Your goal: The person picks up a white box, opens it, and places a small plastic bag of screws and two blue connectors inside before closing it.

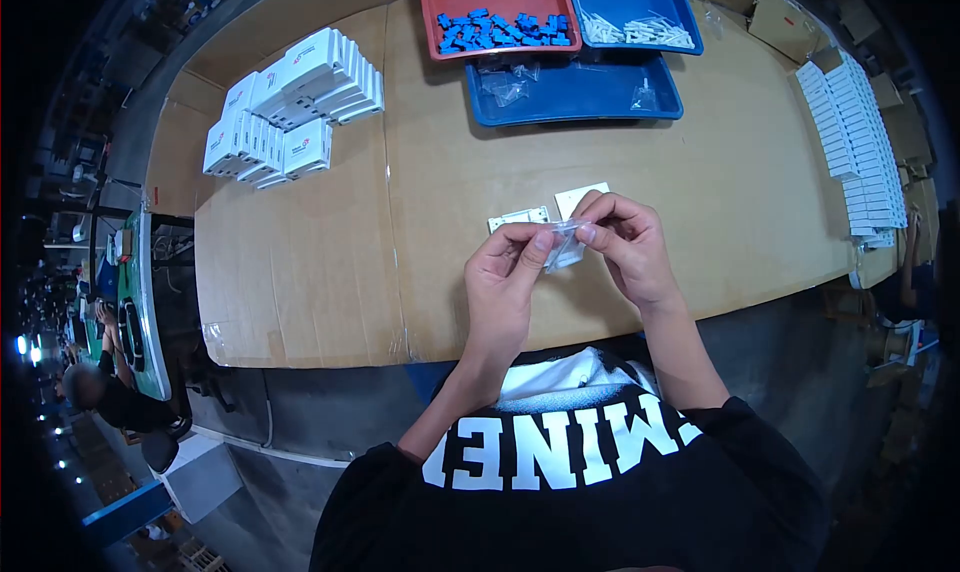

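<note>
A small clear plastic bag is pinched between my two hands over the near part of the table. My left hand grips its left edge between thumb and forefinger. My right hand holds its upper right corner the same way. Something thin seems to show inside the bag, too small to name. Just beyond my fingers lie a white frame-like plastic part and a flat white plate, both partly covered by my hands.
A red tray holds blue parts; beside it a blue tray holds white pieces. Another blue tray contains clear bags. White boxes are stacked at left, and rows of white units at right. A person sits far left.
</note>
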Available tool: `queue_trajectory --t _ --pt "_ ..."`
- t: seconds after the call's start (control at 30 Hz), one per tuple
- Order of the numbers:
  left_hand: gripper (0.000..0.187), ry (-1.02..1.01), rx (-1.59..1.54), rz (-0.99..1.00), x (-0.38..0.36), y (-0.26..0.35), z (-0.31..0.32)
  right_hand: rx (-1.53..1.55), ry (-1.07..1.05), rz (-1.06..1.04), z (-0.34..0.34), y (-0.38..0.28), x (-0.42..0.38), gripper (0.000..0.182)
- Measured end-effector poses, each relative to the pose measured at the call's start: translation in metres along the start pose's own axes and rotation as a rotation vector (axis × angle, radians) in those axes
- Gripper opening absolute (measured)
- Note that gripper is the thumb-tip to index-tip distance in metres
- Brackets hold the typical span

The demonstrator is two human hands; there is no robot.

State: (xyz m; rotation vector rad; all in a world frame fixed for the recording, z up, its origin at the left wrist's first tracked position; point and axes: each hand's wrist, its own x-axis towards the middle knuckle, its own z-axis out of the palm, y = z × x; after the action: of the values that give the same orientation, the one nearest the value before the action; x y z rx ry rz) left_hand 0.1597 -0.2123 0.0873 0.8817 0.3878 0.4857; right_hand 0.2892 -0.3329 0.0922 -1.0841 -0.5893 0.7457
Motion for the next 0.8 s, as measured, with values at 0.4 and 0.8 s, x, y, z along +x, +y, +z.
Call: queue_trajectory --t 0.4,0.8 --pt "0.012 0.006 0.0 0.021 0.0 0.0 0.006 -0.013 0.082 0.01 0.01 0.007 -0.004 0.006" --pt "0.014 -0.018 0.081 0.064 0.001 -0.009 0.003 -0.082 -0.002 -0.047 0.005 0.01 -0.002 0.006"
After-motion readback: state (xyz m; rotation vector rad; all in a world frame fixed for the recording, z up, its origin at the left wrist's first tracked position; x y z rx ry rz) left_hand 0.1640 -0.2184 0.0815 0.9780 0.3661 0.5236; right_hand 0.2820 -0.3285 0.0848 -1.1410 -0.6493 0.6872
